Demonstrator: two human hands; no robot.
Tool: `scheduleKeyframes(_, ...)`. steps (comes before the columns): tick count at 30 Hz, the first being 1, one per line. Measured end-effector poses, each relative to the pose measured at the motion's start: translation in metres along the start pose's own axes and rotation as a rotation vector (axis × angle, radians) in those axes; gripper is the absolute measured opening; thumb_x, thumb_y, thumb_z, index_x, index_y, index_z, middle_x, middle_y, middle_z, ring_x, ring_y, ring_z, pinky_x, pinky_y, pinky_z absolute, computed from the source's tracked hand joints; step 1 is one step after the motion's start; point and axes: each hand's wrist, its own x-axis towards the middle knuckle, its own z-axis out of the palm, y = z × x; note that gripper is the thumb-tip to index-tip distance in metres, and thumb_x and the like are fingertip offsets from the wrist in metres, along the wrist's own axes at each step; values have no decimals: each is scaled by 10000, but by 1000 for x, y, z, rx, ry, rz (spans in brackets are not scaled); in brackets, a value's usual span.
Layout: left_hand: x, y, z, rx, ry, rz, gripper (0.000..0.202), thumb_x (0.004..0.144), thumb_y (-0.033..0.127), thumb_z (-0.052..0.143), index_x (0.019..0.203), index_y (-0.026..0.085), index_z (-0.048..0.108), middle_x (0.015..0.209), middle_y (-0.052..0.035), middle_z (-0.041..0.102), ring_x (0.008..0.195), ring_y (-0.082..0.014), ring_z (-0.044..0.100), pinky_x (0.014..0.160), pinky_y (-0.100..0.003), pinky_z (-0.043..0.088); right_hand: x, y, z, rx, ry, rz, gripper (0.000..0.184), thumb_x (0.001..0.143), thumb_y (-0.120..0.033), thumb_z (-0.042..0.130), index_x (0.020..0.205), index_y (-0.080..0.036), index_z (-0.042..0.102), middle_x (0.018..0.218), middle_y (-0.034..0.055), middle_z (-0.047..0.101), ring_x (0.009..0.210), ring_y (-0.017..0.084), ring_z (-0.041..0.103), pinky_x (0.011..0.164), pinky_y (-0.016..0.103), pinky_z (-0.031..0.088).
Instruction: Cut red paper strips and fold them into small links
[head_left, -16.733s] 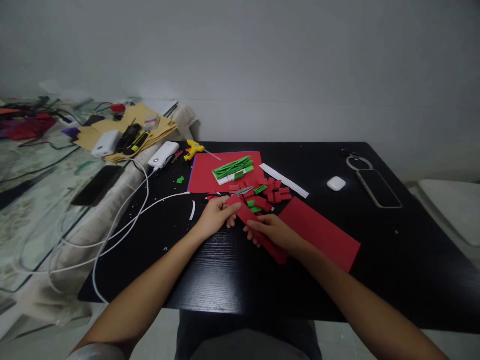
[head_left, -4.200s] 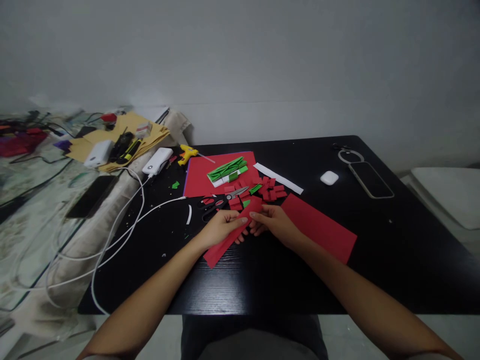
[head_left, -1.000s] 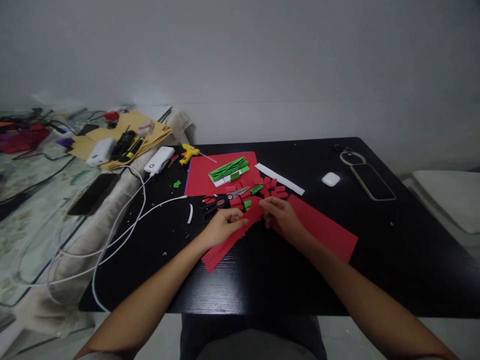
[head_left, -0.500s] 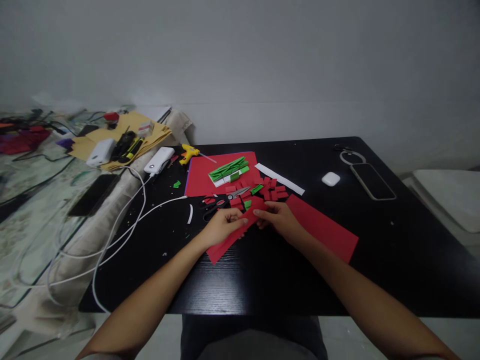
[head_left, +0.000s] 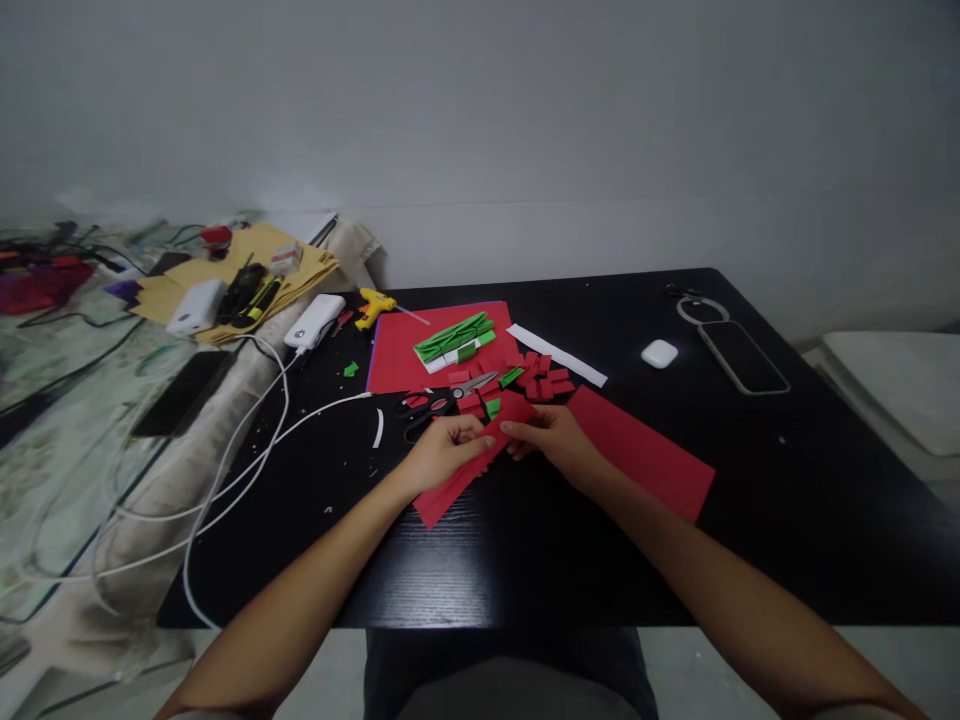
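Observation:
Between both hands is a strip of red paper [head_left: 442, 500], slanting from lower left to upper right above the black table. My left hand [head_left: 444, 452] pinches it near the middle, thumb on top. Close to its upper end, my right hand [head_left: 553, 438] grips it between thumb and fingers. Just beyond lie black-handled scissors [head_left: 457, 395], blades partly open, among small folded red paper pieces [head_left: 541, 378]. A bundle of folded green paper strips [head_left: 454, 338] rests on red sheets [head_left: 390, 350]. Partly under my right forearm is another red sheet [head_left: 645, 450].
A yellow glue gun [head_left: 373, 308] and a white power bank [head_left: 315, 322] with a cable are at back left. A white paper strip [head_left: 559, 355] lies behind the red pieces. To the right are a white earbud case [head_left: 660, 353] and a phone [head_left: 742, 357].
My right thumb has shifted slightly left along the red strip. Both hands keep hold of it, and the view has moved a little.

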Motion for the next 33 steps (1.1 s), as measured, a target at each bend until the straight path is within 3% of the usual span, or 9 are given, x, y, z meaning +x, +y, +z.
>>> scheduleKeyframes(5, -1, 0, 0, -35, -3, -36, 312, 880, 432, 693, 810, 133, 637, 681, -32, 711, 577, -128, 658, 565, -212, 485, 1, -9, -8, 6, 29, -36, 307, 636, -393, 888, 701, -145, 719, 637, 25, 714, 558, 134, 649, 570, 252, 541)
scheduleKeyframes(10, 0, -3, -2, -128, -31, -102, 354, 843, 460, 726, 813, 125, 618, 703, -41, 713, 597, -137, 688, 604, -240, 558, 6, -11, -14, 40, 111, -74, 297, 637, -387, 884, 704, -150, 719, 622, 10, 686, 558, 127, 630, 559, 245, 534)
scheduleKeyframes(14, 0, -3, 0, -169, -27, -149, 416, 823, 518, 728, 845, 131, 578, 754, -62, 722, 586, -158, 706, 556, -263, 586, 8, -8, -14, 119, 177, -61, 328, 617, -392, 899, 767, -158, 723, 685, 13, 695, 594, 133, 641, 579, 257, 559)
scheduleKeyframes(19, -1, -2, 3, -172, -30, -148, 427, 836, 538, 708, 869, 146, 544, 758, -51, 719, 535, -137, 686, 487, -232, 568, 0, 3, 3, 134, 33, 88, 386, 647, -455, 884, 793, -146, 704, 635, -2, 652, 530, 114, 617, 488, 228, 545)
scheduleKeyframes(23, -1, -3, 2, -159, -23, -136, 414, 845, 526, 706, 863, 143, 551, 750, -42, 712, 524, -121, 676, 484, -215, 562, -3, 9, 10, 122, -45, 111, 413, 654, -492, 875, 760, -139, 689, 620, 3, 651, 504, 107, 617, 464, 215, 538)
scheduleKeyframes(33, 0, -5, 1, -217, -61, -156, 410, 860, 532, 693, 879, 136, 590, 770, -49, 712, 568, -134, 695, 557, -250, 592, 1, 14, 6, 127, -28, 63, 395, 653, -472, 886, 757, -132, 714, 665, 32, 701, 550, 124, 668, 524, 226, 567)
